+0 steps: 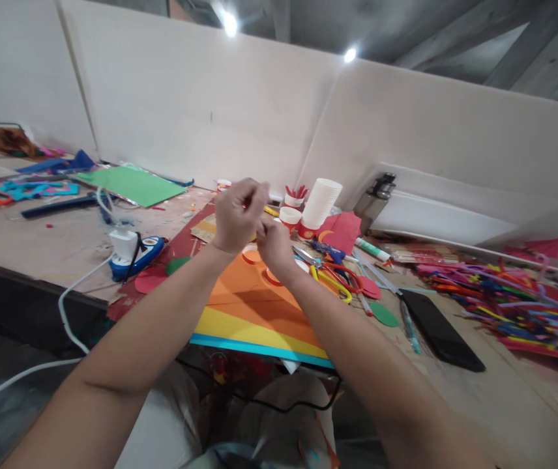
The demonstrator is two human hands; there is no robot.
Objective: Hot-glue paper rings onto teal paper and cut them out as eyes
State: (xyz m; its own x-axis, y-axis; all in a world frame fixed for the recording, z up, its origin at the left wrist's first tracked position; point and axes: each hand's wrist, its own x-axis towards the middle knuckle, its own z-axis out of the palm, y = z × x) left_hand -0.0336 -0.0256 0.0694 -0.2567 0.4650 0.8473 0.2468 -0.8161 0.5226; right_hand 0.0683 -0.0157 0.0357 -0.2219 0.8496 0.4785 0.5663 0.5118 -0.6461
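the left hand (238, 218) and right hand (276, 247) are close together above the orange sheet (249, 296), fingers curled; how closed either grip is, or what it holds, cannot be told. the sheet lies on the bench (78, 228), over a yellow one (240, 331).

Orange sheet (244, 286) flat, over yellow sheet (240, 327) and blue sheet (259, 348), near edges staggered. Two red-rimmed round pieces (274, 280) on orange, close together, partly hidden.
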